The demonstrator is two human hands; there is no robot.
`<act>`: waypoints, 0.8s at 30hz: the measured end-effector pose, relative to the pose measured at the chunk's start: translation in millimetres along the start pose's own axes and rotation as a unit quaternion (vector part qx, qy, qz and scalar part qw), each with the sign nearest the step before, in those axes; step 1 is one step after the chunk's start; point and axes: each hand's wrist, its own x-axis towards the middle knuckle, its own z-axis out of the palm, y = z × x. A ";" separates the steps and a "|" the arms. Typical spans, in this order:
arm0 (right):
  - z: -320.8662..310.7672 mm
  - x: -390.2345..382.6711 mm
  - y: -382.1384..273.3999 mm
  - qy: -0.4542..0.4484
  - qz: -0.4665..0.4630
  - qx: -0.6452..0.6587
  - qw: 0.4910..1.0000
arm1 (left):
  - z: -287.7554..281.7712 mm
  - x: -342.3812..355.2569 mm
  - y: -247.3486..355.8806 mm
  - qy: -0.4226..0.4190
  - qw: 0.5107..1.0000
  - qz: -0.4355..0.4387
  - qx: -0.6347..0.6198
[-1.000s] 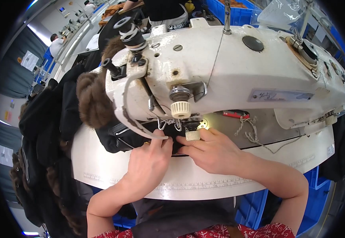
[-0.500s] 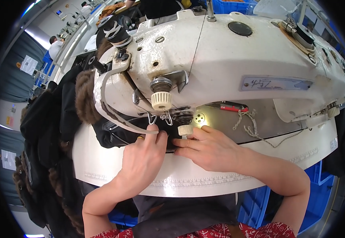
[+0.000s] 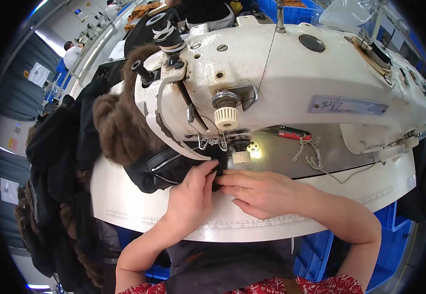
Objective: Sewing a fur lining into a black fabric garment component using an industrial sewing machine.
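A black garment [image 3: 150,170] with a silver zipper and thick brown fur [image 3: 120,128] lies on the table under the left end of a white sewing machine [image 3: 284,68]. My left hand [image 3: 189,198] has its bent fingers closed on the garment's near edge, just in front of the machine's needle area. My right hand [image 3: 267,192] meets it from the right, fingers together and pressed on the same edge, thumb tucked below. The fingertips of both hands almost touch. The needle and presser foot are hidden behind the cream tension knob [image 3: 241,157] and the fabric.
Red-handled snips [image 3: 291,133] and a knotted pale cord [image 3: 312,154] lie on the metal bed. More black fur-trimmed garments [image 3: 66,166] hang at the left. Blue crates [image 3: 313,255] stand below the table's curved front edge. Other people are in the background.
The machine appears farther right in the picture as the view shifts. Both hands are closer to the table's front edge and closer together. More zipper and fur show.
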 end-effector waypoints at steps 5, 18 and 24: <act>-6.3 -2.2 0.2 0.003 0.020 0.088 0.996 | -30.5 7.5 7.1 -0.126 0.987 -0.052 -0.088; -7.3 -2.1 0.2 -0.002 0.001 0.115 0.993 | -13.1 11.2 13.5 -0.048 0.994 -0.058 0.076; -1.0 -0.8 2.7 0.080 -0.076 0.056 0.992 | -15.6 11.5 11.8 -0.029 0.997 -0.074 -0.008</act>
